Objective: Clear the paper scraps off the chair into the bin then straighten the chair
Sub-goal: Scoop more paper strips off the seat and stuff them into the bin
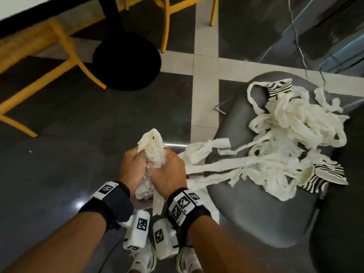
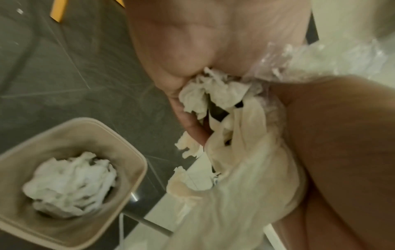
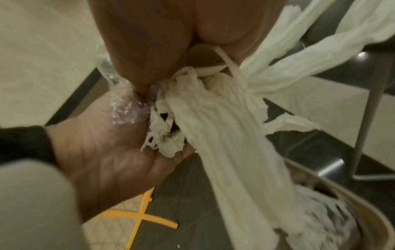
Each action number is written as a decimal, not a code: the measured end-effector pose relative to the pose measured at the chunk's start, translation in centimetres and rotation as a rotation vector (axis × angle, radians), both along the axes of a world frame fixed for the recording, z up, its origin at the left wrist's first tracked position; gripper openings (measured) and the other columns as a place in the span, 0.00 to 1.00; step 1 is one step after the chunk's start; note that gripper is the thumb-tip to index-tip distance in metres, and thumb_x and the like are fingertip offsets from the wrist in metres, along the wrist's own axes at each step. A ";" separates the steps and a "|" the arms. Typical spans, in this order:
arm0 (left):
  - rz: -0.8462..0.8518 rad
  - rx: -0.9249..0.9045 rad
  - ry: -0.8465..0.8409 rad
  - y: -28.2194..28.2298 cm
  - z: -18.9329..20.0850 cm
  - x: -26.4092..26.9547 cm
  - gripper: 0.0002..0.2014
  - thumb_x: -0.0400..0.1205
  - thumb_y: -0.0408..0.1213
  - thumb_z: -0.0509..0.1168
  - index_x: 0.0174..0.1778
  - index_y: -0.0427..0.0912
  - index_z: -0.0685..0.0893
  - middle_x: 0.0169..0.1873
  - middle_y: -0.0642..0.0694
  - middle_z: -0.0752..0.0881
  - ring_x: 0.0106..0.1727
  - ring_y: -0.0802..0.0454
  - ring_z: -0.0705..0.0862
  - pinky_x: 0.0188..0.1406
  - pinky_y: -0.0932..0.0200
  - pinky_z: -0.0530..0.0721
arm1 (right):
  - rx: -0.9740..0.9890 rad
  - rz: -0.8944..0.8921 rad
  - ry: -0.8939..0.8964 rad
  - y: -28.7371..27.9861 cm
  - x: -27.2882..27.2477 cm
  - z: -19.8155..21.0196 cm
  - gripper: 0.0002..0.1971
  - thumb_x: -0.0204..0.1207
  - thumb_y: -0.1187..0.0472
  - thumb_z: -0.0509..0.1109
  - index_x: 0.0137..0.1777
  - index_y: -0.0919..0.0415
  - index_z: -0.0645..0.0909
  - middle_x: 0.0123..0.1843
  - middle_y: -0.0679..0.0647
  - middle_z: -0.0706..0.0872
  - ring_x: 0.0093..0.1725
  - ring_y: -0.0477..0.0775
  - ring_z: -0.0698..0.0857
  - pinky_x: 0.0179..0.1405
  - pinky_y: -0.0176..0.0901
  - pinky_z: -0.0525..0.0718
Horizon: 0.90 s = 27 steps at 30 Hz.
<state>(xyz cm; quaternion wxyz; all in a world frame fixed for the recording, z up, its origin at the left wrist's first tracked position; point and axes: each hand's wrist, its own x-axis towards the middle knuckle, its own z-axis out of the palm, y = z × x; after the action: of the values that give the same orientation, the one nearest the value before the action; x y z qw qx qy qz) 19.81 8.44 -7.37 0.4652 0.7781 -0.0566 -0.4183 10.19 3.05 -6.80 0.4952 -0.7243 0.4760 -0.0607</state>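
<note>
Both hands meet over the floor just left of the grey chair [image 1: 256, 213]. My left hand [image 1: 131, 166] and right hand [image 1: 169, 170] grip one wad of white paper scraps [image 1: 152, 148] mixed with crinkled clear plastic [image 2: 278, 59]. Long paper strips [image 1: 226, 166] trail from the wad to a tangled pile [image 1: 291, 123] on the chair seat. Two black-and-white striped pieces [image 1: 319, 182] lie in that pile. In the left wrist view a beige square bin [image 2: 64, 135] stands on the floor below the hands, with crumpled paper [image 2: 70, 184] inside. Strips hang down into the bin [image 3: 374, 225].
Yellow wooden chairs [image 1: 39, 56] and a black round table base [image 1: 127, 62] stand on the dark tiled floor ahead and to the left. A thin cable [image 1: 301, 52] runs behind the grey chair. My white shoes [image 1: 143, 261] are right below the hands.
</note>
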 end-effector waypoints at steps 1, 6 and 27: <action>0.005 0.033 -0.014 1.6 -1.0 1.3 0.16 0.84 0.35 0.60 0.32 0.46 0.86 0.23 0.54 0.86 0.28 0.56 0.83 0.29 0.60 0.78 | 0.032 0.002 -0.006 1.4 1.3 -0.7 0.08 0.71 0.51 0.72 0.49 0.51 0.82 0.44 0.46 0.89 0.43 0.47 0.88 0.45 0.45 0.89; -0.004 0.148 -0.030 8.4 -6.7 6.1 0.12 0.82 0.37 0.58 0.43 0.45 0.88 0.36 0.45 0.90 0.37 0.46 0.87 0.37 0.51 0.82 | 0.159 0.050 -0.008 7.0 6.4 -6.6 0.09 0.79 0.51 0.72 0.55 0.54 0.82 0.48 0.45 0.89 0.46 0.41 0.86 0.43 0.30 0.81; -0.329 0.272 0.122 9.6 -25.3 3.7 0.25 0.82 0.32 0.62 0.77 0.44 0.73 0.70 0.45 0.83 0.71 0.46 0.81 0.72 0.48 0.80 | 0.208 0.590 0.623 4.6 3.3 -26.2 0.48 0.73 0.41 0.66 0.87 0.50 0.44 0.88 0.60 0.60 0.86 0.66 0.62 0.82 0.64 0.68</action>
<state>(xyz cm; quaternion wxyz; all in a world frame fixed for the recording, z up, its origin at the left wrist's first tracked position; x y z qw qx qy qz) 23.50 18.04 -32.70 0.2841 0.7871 -0.0976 -0.5387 13.50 7.63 -32.97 0.3943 -0.7592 0.3791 0.3528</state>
